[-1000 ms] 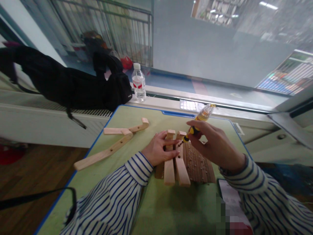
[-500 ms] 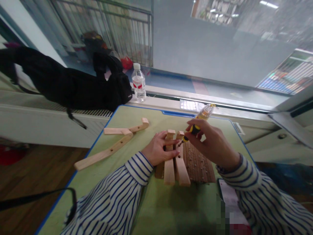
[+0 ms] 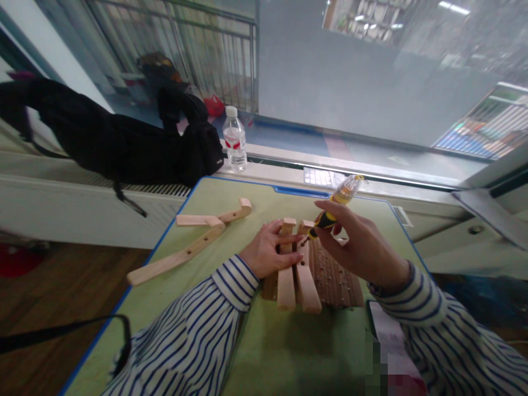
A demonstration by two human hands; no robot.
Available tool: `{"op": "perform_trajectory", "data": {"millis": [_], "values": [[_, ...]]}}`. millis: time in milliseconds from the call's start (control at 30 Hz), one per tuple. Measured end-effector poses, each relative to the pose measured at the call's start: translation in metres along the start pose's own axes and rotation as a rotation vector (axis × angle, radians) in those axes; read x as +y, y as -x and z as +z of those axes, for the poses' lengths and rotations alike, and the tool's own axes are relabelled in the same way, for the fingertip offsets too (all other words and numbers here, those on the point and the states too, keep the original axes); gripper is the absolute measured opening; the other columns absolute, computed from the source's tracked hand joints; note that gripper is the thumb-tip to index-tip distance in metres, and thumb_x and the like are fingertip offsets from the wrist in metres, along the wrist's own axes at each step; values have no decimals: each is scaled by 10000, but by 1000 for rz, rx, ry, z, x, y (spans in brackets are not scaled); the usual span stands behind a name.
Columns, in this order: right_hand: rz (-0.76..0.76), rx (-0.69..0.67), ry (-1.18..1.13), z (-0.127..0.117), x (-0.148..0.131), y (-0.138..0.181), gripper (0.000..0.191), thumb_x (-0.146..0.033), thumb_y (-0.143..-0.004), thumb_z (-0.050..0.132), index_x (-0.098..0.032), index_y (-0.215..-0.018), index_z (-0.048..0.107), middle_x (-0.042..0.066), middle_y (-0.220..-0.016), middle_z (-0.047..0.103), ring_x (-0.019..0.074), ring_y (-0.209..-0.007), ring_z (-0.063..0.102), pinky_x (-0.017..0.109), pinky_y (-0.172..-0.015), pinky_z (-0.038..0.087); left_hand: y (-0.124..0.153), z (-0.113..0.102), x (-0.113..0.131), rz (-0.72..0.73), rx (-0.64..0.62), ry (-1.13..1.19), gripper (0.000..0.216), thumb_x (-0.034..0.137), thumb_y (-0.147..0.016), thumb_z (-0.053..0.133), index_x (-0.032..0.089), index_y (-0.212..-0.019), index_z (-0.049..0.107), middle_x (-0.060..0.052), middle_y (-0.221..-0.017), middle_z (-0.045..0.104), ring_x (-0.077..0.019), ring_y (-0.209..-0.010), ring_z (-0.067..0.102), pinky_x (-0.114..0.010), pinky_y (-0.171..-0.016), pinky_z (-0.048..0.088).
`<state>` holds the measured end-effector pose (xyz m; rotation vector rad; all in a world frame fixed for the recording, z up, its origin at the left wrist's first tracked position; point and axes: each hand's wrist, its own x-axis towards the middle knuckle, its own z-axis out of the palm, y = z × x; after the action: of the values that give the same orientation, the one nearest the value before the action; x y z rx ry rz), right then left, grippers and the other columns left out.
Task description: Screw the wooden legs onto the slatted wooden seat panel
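My right hand (image 3: 355, 242) grips a screwdriver (image 3: 329, 219) with a yellow and black handle and a clear end. Its tip points down and left, at a hole area on the right wooden piece (image 3: 308, 291). My left hand (image 3: 268, 250) lies across this piece and the left wooden piece (image 3: 286, 289), thumb and fingers holding both down side by side. The two curved pieces rest over a brown grooved block (image 3: 336, 278) with many small screw-like bits on it. Whether a screw sits under the tip is too small to tell.
Two more curved wooden pieces (image 3: 177, 261) with holes lie crossed at the left of the green, blue-edged table (image 3: 264, 352). A water bottle (image 3: 235, 140) and a black bag (image 3: 136, 148) stand on the sill behind. A phone-like object (image 3: 390, 335) lies by my right forearm.
My right hand has turned a little about the screwdriver handle, and its fingers have shifted, showing more of the black grip. My left hand and the wooden pieces keep their place.
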<state>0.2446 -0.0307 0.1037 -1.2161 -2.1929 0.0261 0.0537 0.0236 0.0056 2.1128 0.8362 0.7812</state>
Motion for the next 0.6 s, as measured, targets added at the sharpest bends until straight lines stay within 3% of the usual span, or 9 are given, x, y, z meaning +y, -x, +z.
{"op": "perform_trajectory", "data": {"millis": [300, 467, 600], "values": [[-15, 85, 58, 10, 4, 3, 477, -248, -823, 568, -157, -1261, 404, 35, -856, 620, 120, -685, 580, 261, -634, 490, 0, -2, 4, -48, -26, -8, 421, 439, -702, 665, 264, -1085, 649, -58, -1251, 507, -267, -1167, 444, -458, -1043, 304], [-34, 107, 92, 13, 6, 4, 410, -259, -819, 575, -172, -1198, 446, 22, -813, 619, 122, -668, 576, 269, -628, 484, 0, -2, 4, -50, -20, -24, 429, 443, -699, 667, 268, -1090, 646, -56, -1247, 506, -265, -1166, 441, -460, -1050, 295], [-23, 94, 62, 10, 5, 5, 459, -228, -798, 582, -154, -1215, 406, 59, -904, 640, 132, -724, 576, 269, -643, 485, 0, -3, 5, -53, -22, -16, 440, 452, -699, 663, 259, -1094, 645, -61, -1246, 507, -263, -1169, 439, -457, -1056, 289]]}}
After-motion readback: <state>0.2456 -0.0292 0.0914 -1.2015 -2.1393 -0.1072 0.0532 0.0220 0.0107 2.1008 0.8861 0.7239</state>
